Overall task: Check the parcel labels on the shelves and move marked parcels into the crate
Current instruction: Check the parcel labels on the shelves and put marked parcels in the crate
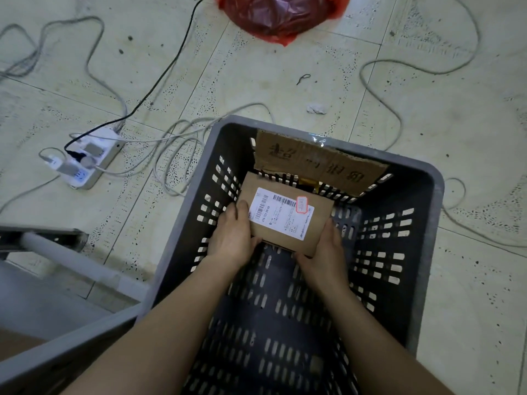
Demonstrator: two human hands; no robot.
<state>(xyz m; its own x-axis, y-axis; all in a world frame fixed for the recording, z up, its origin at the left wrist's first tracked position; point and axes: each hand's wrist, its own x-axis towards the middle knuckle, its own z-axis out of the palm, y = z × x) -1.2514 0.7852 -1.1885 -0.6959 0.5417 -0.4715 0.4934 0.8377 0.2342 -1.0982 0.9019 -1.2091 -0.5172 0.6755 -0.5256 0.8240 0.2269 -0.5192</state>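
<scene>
Both hands reach down into the crate [182,223]. Left hand [232,238] and right hand [325,258] hold a small brown box [288,223] between them, fingers curled on its near edges. It sits low inside the crate, near the far wall. Its white label [281,212] faces up and has a red mark [302,204]. A cardboard sheet [316,163] leans on the far wall. This box looks almost put down. Shelves are not in view, so what is left cannot be told.

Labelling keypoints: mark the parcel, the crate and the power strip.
parcel [285,215]: head view, on its white shipping label.
crate [182,192]: head view, on its grey left rim.
power strip [85,166]: head view, on its white top face.
</scene>
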